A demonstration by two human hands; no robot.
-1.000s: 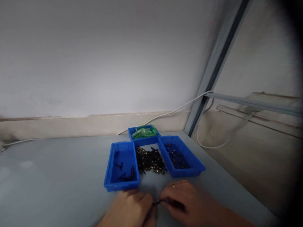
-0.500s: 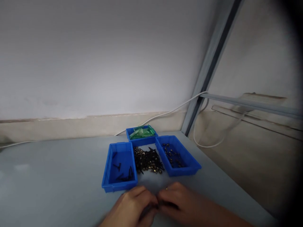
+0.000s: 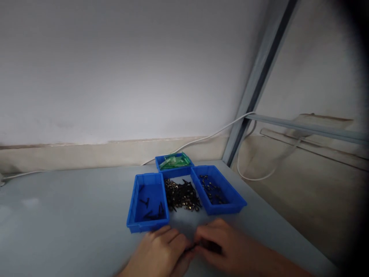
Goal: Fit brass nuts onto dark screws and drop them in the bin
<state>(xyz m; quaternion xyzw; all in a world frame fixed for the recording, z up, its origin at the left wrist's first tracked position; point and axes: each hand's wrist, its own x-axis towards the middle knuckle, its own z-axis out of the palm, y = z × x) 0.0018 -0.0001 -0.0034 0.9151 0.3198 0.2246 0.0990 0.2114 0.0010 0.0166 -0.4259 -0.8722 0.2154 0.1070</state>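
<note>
Close together at the bottom centre, my left hand [image 3: 161, 252] and my right hand [image 3: 220, 244] have their fingers pinched around a small dark piece [image 3: 190, 248], which spans the narrow gap between the fingertips. Its shape is blurred. Beyond the hands lies a pile of black and brass-coloured small parts [image 3: 183, 195]. Left of the pile, a blue bin [image 3: 150, 184] holds a few black parts. To its right, another blue bin [image 3: 225, 207] contains several small brassy parts. Behind the pile, a smaller blue bin [image 3: 177, 172] is filled with green and clear pieces [image 3: 175, 161].
The grey table [image 3: 72, 215] runs back to a pale wall. At the right stands a grey metal frame [image 3: 245, 100] with a crossbar. A white cable [image 3: 213, 134] runs along the wall behind the bins and loops down beyond the table's right edge.
The view has shifted slightly, so the bins appear a little farther right. My right hand's fingertips have drawn slightly away from the left ones, and more of the dark piece shows between them.
</note>
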